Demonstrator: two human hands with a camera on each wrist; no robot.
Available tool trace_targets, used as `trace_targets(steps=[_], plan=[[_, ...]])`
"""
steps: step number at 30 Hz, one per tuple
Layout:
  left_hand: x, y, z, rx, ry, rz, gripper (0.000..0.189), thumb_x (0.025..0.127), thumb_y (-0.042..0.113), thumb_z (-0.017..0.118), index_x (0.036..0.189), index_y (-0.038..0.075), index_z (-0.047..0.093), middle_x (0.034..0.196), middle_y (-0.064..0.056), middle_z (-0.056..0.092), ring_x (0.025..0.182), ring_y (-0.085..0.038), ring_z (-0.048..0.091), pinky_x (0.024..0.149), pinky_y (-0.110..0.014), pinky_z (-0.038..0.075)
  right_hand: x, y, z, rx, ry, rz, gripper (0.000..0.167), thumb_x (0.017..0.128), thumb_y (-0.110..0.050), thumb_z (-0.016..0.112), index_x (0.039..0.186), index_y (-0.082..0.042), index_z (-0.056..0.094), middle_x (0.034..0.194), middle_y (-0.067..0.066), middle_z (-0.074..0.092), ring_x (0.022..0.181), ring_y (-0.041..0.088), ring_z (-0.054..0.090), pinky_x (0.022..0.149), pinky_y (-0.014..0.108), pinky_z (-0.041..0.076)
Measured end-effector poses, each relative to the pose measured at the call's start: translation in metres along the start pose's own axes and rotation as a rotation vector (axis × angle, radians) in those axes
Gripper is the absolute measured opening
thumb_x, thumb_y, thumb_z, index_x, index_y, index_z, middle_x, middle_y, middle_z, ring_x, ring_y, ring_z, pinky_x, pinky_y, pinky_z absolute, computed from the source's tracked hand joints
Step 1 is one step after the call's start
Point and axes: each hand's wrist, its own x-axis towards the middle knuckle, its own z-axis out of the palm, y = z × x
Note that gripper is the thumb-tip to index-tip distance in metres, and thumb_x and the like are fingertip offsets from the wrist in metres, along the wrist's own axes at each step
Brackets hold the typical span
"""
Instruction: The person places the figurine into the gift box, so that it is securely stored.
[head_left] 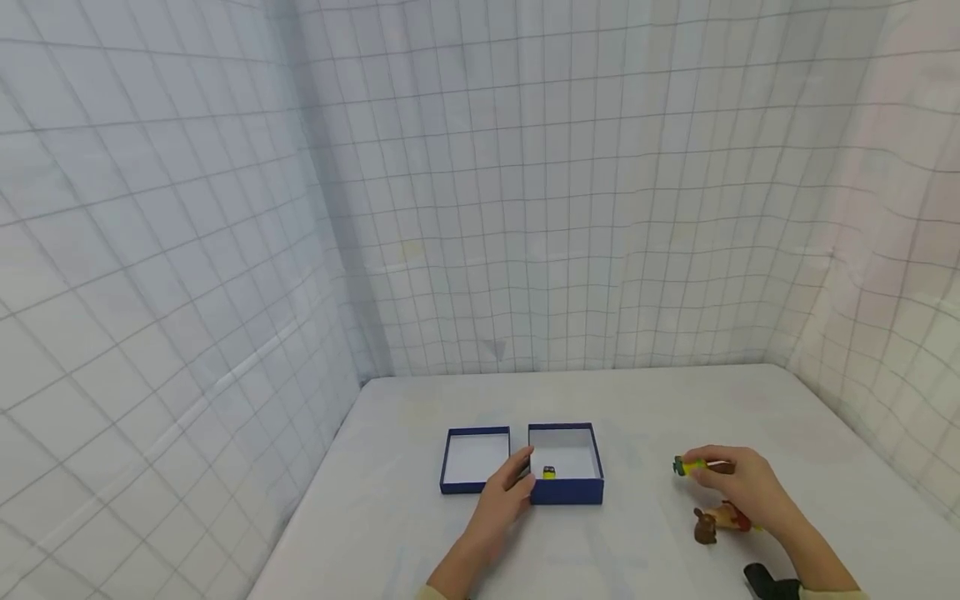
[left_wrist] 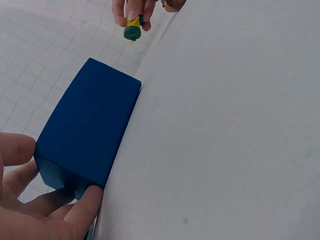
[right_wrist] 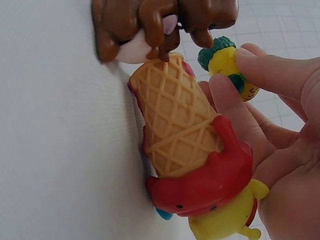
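Note:
Between thumb and fingers, my right hand (head_left: pixel 746 483) pinches a small yellow toy figure (right_wrist: pixel 223 61) with a green top, held above the table on the right. Just beneath that hand lies a waffle-cone toy (right_wrist: pixel 180 115) with a red dripping coating and a yellow figure at its end. A brown animal figure (head_left: pixel 705 527) sits against the cone's narrow end. My left hand (head_left: pixel 501 502) touches the left end of an open blue box (head_left: pixel 566 492), fingertips spread over that wall and its edges. Inside the box, near its front wall, is a small yellow and dark toy (head_left: pixel 549 472).
To the left of the box lies its shallow blue-edged lid (head_left: pixel 474 460), white inside face up. A black object (head_left: pixel 768 583) shows beside my right wrist. White gridded sheets (head_left: pixel 562 208) hang behind and on both sides of the white table (head_left: pixel 637 550).

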Motion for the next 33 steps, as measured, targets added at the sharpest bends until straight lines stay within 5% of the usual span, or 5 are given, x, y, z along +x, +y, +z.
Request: trace_targets(steps=[7,14,20,33], plan=[[0.003,0.002,0.0,-0.006,-0.005,0.009,0.047,0.105,0.023,0.055,0.151,0.03,0.047,0.161,-0.007,0.034,0.145,-0.035,0.035,0.109,-0.052,0.044,0.002,-0.006,0.0,0.095,-0.008,0.092,0.037,0.088,-0.032,0.078,0.12,-0.014,0.073,0.132,0.018,0.063,0.113,0.038,0.065,0.071,0.033,0.06],[0.002,0.002,0.0,0.002,0.002,0.003,0.048,0.105,0.021,0.055,0.151,0.03,0.048,0.16,-0.009,0.035,0.145,-0.037,0.035,0.107,-0.052,0.045,0.001,-0.005,0.001,0.083,0.003,0.13,0.044,0.083,-0.021,0.083,0.125,-0.015,0.071,0.138,0.022,0.057,0.108,0.035,0.066,0.064,0.035,0.058],[0.001,0.0,-0.001,0.006,0.003,0.005,0.048,0.104,0.021,0.056,0.151,0.03,0.048,0.16,-0.01,0.036,0.144,-0.037,0.036,0.106,-0.053,0.046,-0.001,-0.004,0.005,0.136,0.001,0.104,0.042,0.084,-0.02,0.082,0.124,-0.014,0.071,0.135,0.019,0.06,0.105,0.031,0.067,0.065,0.036,0.06],[-0.001,0.001,0.0,0.0,0.006,-0.005,0.048,0.104,0.02,0.056,0.151,0.027,0.048,0.16,-0.011,0.036,0.143,-0.039,0.036,0.106,-0.055,0.045,-0.001,-0.011,0.009,0.028,0.004,0.043,0.043,0.087,-0.033,0.079,0.128,-0.02,0.07,0.125,0.01,0.067,0.1,0.023,0.069,0.07,0.028,0.058]])
